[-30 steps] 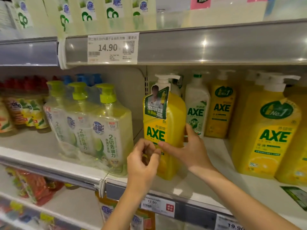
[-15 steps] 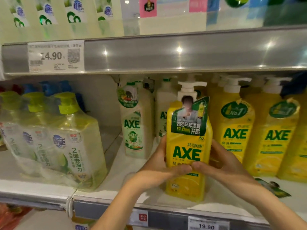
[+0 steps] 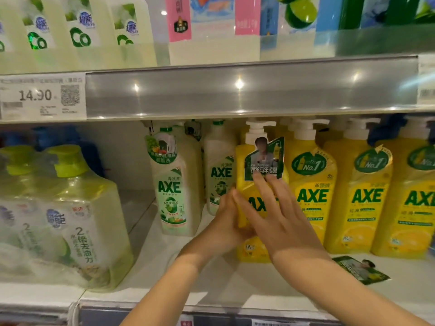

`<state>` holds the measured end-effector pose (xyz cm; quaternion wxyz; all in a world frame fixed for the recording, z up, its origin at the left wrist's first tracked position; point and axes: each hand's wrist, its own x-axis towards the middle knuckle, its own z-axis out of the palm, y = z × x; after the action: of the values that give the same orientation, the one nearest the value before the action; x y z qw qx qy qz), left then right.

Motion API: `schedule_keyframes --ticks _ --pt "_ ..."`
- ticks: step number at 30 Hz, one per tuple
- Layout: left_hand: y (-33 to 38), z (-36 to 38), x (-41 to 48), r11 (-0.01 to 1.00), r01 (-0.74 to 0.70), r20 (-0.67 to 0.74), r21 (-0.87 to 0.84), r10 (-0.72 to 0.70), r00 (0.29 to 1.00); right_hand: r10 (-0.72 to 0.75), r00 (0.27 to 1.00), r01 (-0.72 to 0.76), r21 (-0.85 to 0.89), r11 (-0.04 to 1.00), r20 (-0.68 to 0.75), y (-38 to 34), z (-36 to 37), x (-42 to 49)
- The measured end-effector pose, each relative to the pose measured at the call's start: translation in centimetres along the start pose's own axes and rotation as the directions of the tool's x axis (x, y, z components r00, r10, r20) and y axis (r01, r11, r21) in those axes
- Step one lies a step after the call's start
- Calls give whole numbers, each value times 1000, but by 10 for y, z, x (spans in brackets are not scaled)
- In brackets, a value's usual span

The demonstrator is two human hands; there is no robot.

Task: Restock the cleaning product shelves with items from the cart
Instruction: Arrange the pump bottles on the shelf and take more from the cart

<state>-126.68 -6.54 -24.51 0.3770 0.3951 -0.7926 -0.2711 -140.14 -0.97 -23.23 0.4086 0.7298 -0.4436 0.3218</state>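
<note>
I view one white shelf board [image 3: 211,282] from the head camera.

1. Left end of the shelf: a clear shrink-wrapped pack of pale green detergent bottles with lime-green pump caps [image 3: 63,217] stands at the front edge. Above it, a white paper price label reading 14.90 [image 3: 42,96] sits on the rail of the upper shelf.
2. Middle of the shelf: two white plastic AXE bottles with green labels [image 3: 173,191] stand upright, one further back than the other.
3. My left hand [image 3: 223,223] grips the left side of the yellow plastic AXE pump bottle [image 3: 249,251]. The thumb lies on the bottle's front face, and the fingers wrap toward its far side, out of sight.
4. The yellow plastic AXE pump bottle stands upright on the shelf, just right of the rear white bottle and touching or just beside the row of yellow bottles. A green printed card tag [image 3: 263,161] hangs at its neck under the white pump.
5. My right hand [image 3: 280,220] lies flat against the bottle's front, fingers straight and spread, with the fingertips [image 3: 259,178] reaching the lower edge of the tag. It grasps nothing.
6. Right end of the shelf: a row of yellow AXE pump bottles with round green No.1 stickers [image 3: 363,198] stands upright.
7. Front edge, right: a loose green printed card [image 3: 361,269] lies flat on the shelf.
</note>
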Motion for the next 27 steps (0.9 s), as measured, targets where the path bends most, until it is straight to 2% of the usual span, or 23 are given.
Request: schedule_keyframes --ticks 4,7,11,16,21,27 --pt "-14 2 14 990 32 39 137 -38 998 -31 992 42 -86 995 123 5 15 -1" --pt "-27 10 21 982 72 -78 172 -59 995 -18 980 44 -131 990 196 10 20 7" --pt "-50 25 19 970 196 -153 142 -174 973 40 961 10 -178 984 274 12 33 19" --pt "-56 30 12 969 154 -180 193 -120 976 130 886 -59 -169 984 446 12 47 33" --pt "-55 29 9 974 115 -143 197 -88 986 176 884 -90 -211 973 433 15 60 40" --pt "-58 30 9 965 100 -120 244 -73 990 256 838 -105 -317 943 483 10 72 40"
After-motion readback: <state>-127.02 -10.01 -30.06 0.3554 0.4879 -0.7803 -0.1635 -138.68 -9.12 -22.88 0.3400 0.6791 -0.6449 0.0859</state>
